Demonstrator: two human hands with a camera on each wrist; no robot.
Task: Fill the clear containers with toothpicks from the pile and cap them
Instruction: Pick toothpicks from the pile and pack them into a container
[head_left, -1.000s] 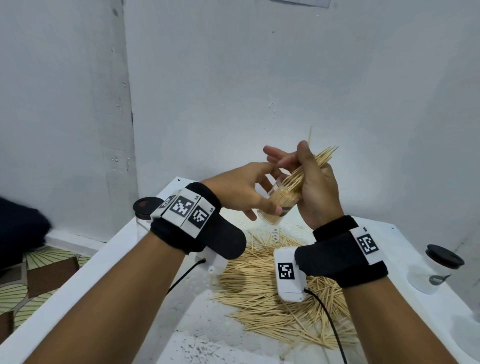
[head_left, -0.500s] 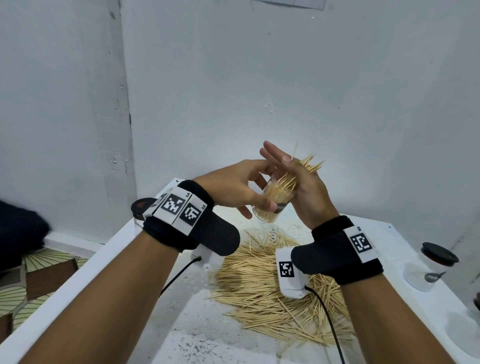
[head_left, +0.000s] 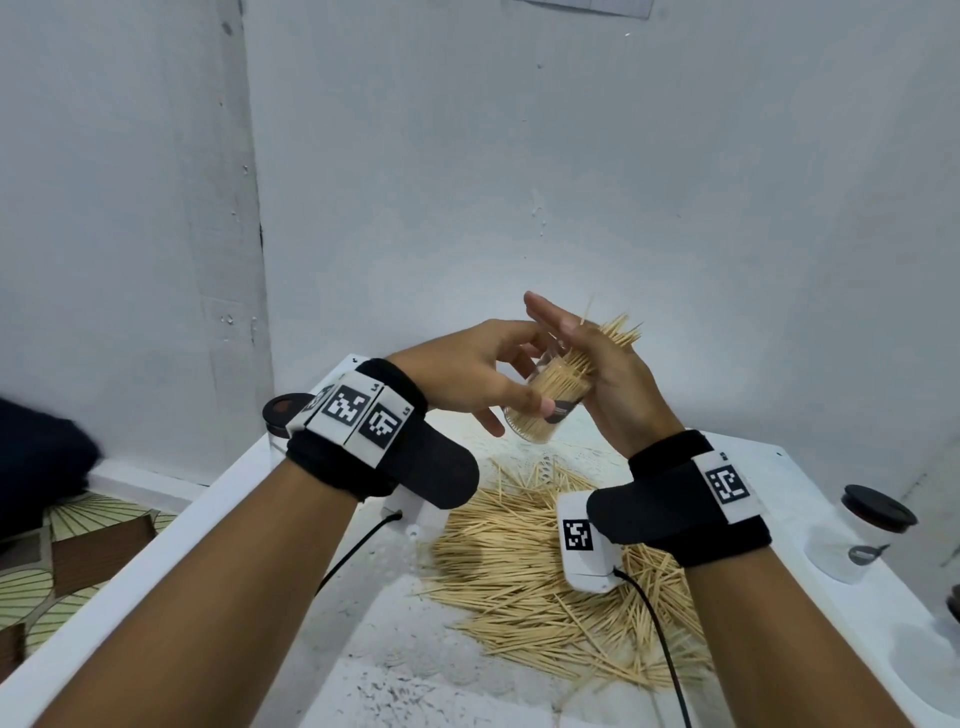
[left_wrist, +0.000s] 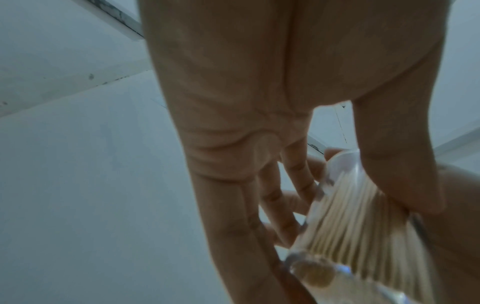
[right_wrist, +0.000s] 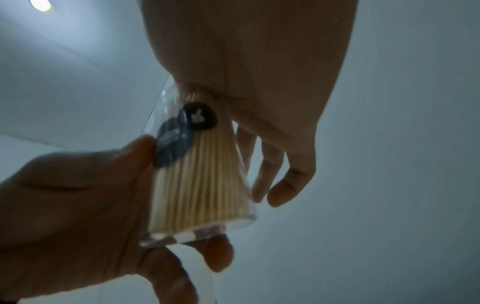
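I see the white table (head_left: 244, 467) below both arms, set against a grey wall (head_left: 571, 156). The pile (head_left: 524, 566) of toothpicks lies spread on the table's middle, under the wrists.

My left hand (head_left: 467, 374) is raised over the pile and grasps the jar (head_left: 550, 400): thumb across its near side, fingers curled round the far side. In the right wrist view the left thumb sits next to the dark label (right_wrist: 185, 131) on the jar wall. The jar is clear, tilted with its mouth toward the upper right, and packed with toothpicks (head_left: 608, 338) whose tips stick out well past the rim.

My right hand (head_left: 613, 384) stands just beside the jar with fingers straight and released, its palm lying against the protruding toothpicks and the jar's right side. It holds nothing.

A second clear jar with a black cap (head_left: 878, 506) stands at the table's right edge, well apart from the hands. Another black cap (head_left: 283, 410) shows at the left edge, partly hidden by the left wristband (head_left: 358, 426).
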